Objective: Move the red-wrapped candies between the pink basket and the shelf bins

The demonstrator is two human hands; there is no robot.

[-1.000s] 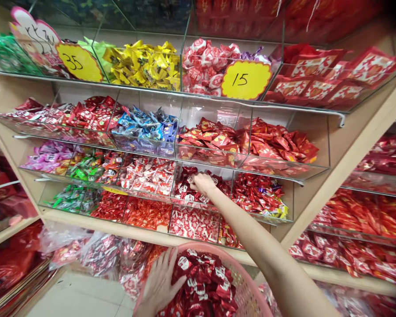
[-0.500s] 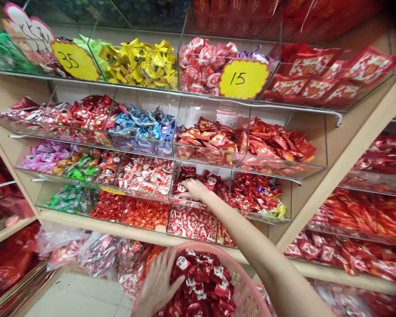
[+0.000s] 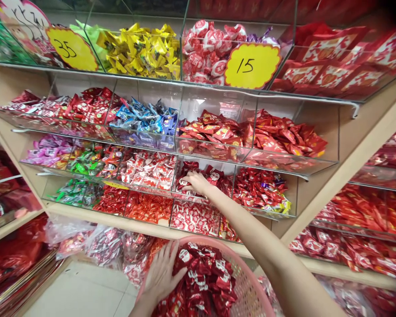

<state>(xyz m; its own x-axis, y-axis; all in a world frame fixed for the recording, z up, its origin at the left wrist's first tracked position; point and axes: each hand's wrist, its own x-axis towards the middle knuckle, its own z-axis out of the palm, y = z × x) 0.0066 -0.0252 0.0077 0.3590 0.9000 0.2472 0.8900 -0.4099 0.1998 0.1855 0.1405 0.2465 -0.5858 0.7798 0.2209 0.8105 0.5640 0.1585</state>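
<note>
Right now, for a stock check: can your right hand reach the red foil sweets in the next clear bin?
Probably yes: the right hand sits in the adjoining bin; only a clear acrylic divider intervenes.

The candy wrappers [image 3: 204, 281] are shiny foil. The bins [image 3: 211, 103] are smooth, clear plastic, and the basket [image 3: 254, 286] is pink plastic. The shelf [image 3: 359, 149] is matt wood.

A pale wooden shelf [image 3: 86, 215] carries clear acrylic bins [image 3: 214, 103] — filled, it seems, with wrapped sweets [image 3: 145, 55].
</note>
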